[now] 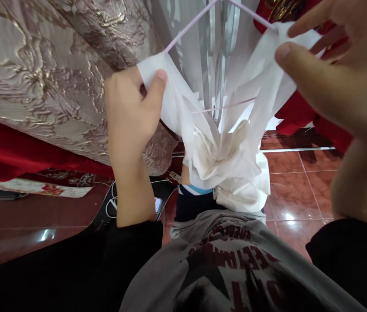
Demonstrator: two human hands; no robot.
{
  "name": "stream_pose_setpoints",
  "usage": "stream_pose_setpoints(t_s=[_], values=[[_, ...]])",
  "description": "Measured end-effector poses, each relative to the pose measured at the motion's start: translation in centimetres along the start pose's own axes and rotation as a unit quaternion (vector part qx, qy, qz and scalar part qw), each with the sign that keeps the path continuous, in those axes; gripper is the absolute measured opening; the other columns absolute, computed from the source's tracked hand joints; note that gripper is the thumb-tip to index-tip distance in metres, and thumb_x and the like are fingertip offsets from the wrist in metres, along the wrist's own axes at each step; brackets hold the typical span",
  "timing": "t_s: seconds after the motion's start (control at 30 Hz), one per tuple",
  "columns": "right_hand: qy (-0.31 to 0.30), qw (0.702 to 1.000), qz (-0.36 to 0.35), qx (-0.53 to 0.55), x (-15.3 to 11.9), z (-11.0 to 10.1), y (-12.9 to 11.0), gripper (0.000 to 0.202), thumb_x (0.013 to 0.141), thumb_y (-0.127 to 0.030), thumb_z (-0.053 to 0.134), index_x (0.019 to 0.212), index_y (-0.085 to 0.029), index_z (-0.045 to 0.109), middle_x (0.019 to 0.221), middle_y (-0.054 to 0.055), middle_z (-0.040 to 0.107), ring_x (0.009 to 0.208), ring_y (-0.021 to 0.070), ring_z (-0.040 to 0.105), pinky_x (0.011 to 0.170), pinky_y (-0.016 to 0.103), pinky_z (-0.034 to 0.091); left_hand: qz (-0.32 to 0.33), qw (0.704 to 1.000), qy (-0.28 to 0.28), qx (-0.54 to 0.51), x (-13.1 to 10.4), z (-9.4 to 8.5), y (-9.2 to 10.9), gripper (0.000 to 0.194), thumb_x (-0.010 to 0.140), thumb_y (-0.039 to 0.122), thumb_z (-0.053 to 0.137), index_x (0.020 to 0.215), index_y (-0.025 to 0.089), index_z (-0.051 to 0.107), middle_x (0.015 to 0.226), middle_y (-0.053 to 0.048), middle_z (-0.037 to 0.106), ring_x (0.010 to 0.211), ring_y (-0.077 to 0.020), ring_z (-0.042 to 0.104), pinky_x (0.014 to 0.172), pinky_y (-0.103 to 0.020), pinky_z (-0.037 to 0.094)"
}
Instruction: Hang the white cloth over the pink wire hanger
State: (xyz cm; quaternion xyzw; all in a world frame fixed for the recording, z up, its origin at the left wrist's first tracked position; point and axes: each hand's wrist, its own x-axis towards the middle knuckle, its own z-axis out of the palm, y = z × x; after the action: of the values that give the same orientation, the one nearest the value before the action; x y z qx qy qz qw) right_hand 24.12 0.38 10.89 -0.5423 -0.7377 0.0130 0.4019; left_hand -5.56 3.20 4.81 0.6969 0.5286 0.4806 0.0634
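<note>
A thin white garment [177,93] hangs on a slim pale-lilac hanger [190,27], whose lower bar shows through its open front. My left hand [133,108] grips the garment's left shoulder near the hanger's end, thumb on top of the cloth. At the opposite shoulder, my right hand [326,65] holds the fabric between thumb and fingers, the other fingers partly spread behind it. Lower down, the cloth gathers in folds, with a thicker cream-white fabric [245,190] bunched by my lap.
Shiny crinkled champagne fabric [50,78] hangs at the left, above red cloth [24,147]. Pale grey fabric [186,21] hangs behind the garment. More red cloth [300,108] is at the right. A black seat-like surface [167,187] bears a phone [158,204] and white cable [110,208]. The floor [290,195] has reddish tiles.
</note>
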Motion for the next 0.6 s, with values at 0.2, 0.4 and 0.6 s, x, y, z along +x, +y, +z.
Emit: stream_pose_setpoints(t_s=[0.2,0.4,0.6], values=[[-0.105,0.976,-0.178,0.071,-2.4,10.7,5.7,0.052,0.105,-0.059,0.042,0.139,-0.024,0.060,0.128,0.011,0.069,0.120,0.0266,0.064,0.110,0.052,0.050,-0.018,0.995,0.088,-0.054,-0.4,2.2,-3.0,0.024,0.099,0.029,0.077,0.093,0.010,0.063,0.080,0.003,0.052,0.070,-0.0112,0.040,0.085,-0.025,0.046],[0.054,0.984,-0.159,0.052,-7.6,16.0,6.4,0.037,0.109,-0.043,0.039,0.120,-0.027,0.071,0.098,0.002,0.072,0.094,0.0179,0.060,0.105,0.045,0.043,0.110,0.929,0.300,-0.186,-4.6,5.5,-3.5,0.016,0.101,0.022,0.060,0.114,0.012,0.059,0.119,-0.011,0.057,0.102,-0.0185,0.061,0.078,-0.028,0.058],[0.081,0.988,-0.119,0.062,-7.7,15.2,4.7,0.036,0.108,-0.047,0.046,0.099,-0.023,0.072,0.083,0.000,0.066,0.084,0.0142,0.054,0.100,0.039,0.039,-0.061,0.947,0.303,-0.084,-10.0,10.9,0.0,0.057,0.094,0.028,0.069,0.142,0.023,0.039,0.153,-0.017,0.043,0.141,-0.0281,0.050,0.115,-0.047,0.049]])
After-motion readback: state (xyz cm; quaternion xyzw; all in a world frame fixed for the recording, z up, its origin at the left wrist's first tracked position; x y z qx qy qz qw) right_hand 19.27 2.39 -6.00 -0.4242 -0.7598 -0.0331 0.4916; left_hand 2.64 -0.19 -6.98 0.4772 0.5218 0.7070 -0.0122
